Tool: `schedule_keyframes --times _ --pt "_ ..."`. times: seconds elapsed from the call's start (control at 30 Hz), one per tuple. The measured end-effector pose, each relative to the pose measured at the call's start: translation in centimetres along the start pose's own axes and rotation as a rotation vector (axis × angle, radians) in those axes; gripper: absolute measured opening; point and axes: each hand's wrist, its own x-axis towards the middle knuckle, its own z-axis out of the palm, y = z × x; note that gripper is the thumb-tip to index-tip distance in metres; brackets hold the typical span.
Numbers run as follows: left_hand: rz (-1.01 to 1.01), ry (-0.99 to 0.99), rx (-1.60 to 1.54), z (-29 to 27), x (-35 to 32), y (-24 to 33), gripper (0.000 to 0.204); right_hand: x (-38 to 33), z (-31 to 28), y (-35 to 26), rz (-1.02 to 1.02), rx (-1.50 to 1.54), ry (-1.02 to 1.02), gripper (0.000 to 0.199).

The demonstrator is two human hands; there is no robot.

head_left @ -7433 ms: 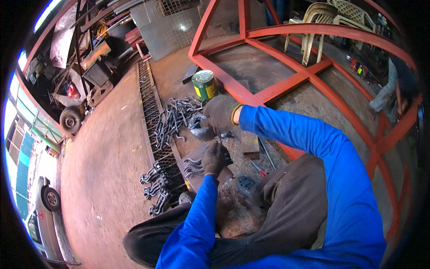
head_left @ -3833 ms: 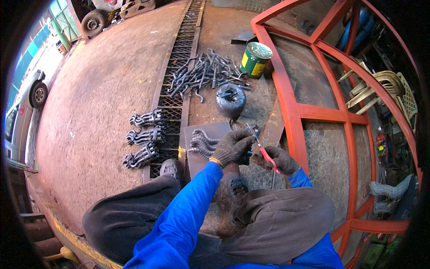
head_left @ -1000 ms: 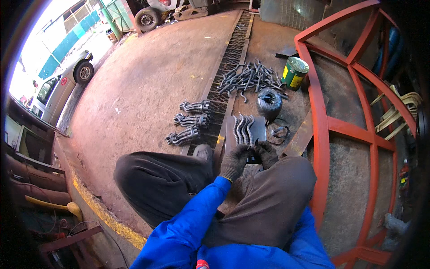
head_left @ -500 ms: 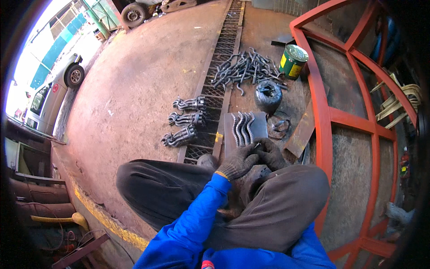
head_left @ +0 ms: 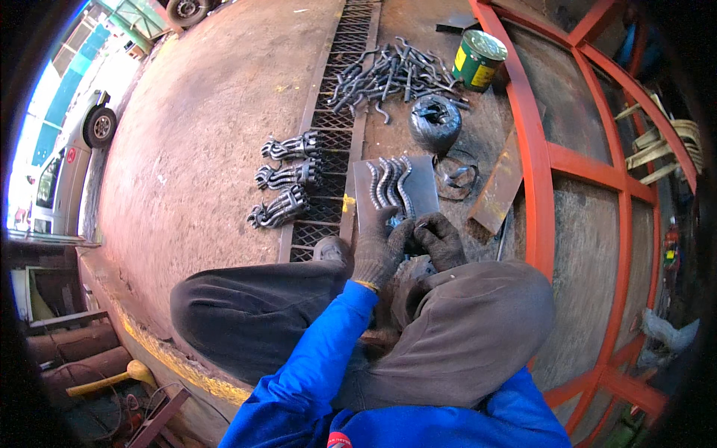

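Several bent, ribbed steel rods (head_left: 390,185) lie side by side on a flat metal plate (head_left: 424,181) in front of me. My left hand (head_left: 377,250), in a dark knit glove, is at their near ends, its thumb and forefinger apart and its other fingers partly hidden. Close beside it, my right hand (head_left: 442,240), gloved too, has its fingers curled together at the plate's near edge. Whatever is in its pinch is too small to make out. Below the hands, between my knees, a greyish block-like object (head_left: 415,270) shows in part.
Three bundles of bent rods (head_left: 287,175) lie left of a floor grating (head_left: 325,142). Beyond the plate are a loose rod pile (head_left: 396,75), a dark wrapped coil (head_left: 435,123), thin wire (head_left: 457,179) and a green tin (head_left: 479,61). A red steel frame (head_left: 532,179) stands at right.
My hands have drawn apart; the left has its fingers farther over the rods' near ends. The view has shifted, so the surroundings sit higher and more to the left.
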Motion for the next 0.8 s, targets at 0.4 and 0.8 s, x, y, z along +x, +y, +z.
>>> schedule_keyframes --times 0.4,0.8 --pt "0.091 -0.082 0.241 0.3 -2.5 3.4 0.037 -0.2 0.3 0.5 -0.071 0.037 0.003 0.018" --pt "0.353 -0.051 0.518 0.0 -2.1 1.6 0.028 -0.2 0.3 0.3 -0.036 0.146 -0.059 0.019"
